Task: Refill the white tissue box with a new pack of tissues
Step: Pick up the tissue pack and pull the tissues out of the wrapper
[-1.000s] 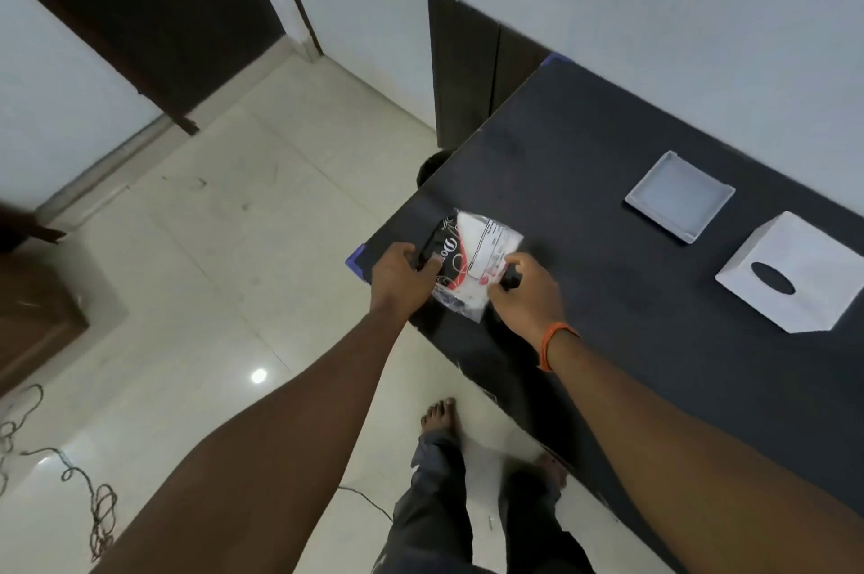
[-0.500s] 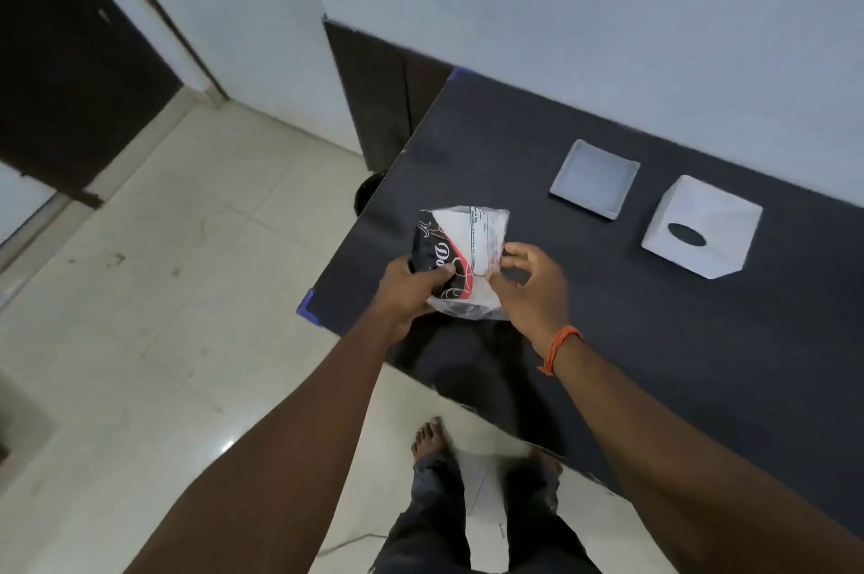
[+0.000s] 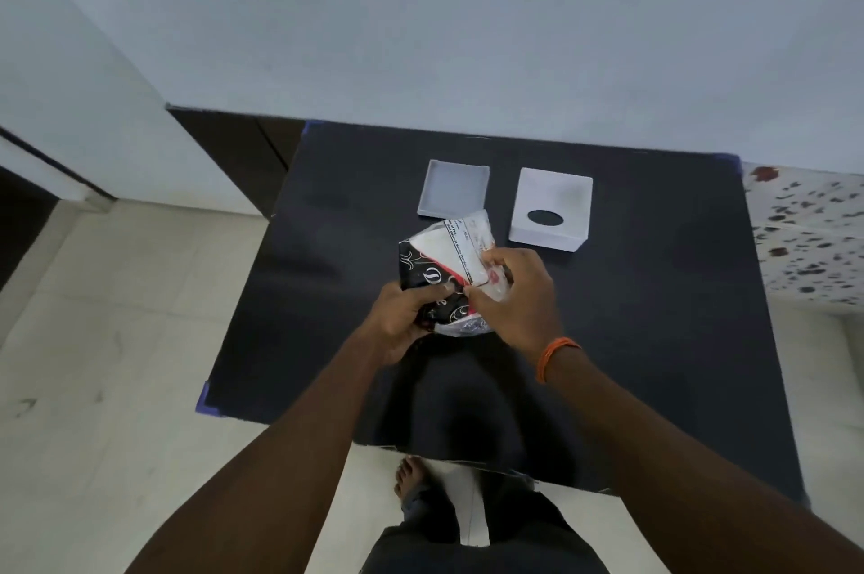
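Dark matte bench (image 3: 631,340) carries a white square tissue box (image 3: 551,210) beyond the grip. Both hands, left hand (image 3: 402,321) and right hand (image 3: 514,293), clamp the soft, crinkly plastic-wrapped tissue pack (image 3: 444,265); light, slippery, probably best pinched at its seam.

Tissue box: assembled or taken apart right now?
Taken apart. The white tissue box sits oval-slot up on the table, with its tray-like base lying separately beside it.

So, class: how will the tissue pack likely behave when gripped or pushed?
The pack is probably soft: its clear wrap crinkles under the right hand. Likely light, since both hands hold it aloft easily. The glossy film may be slippery.
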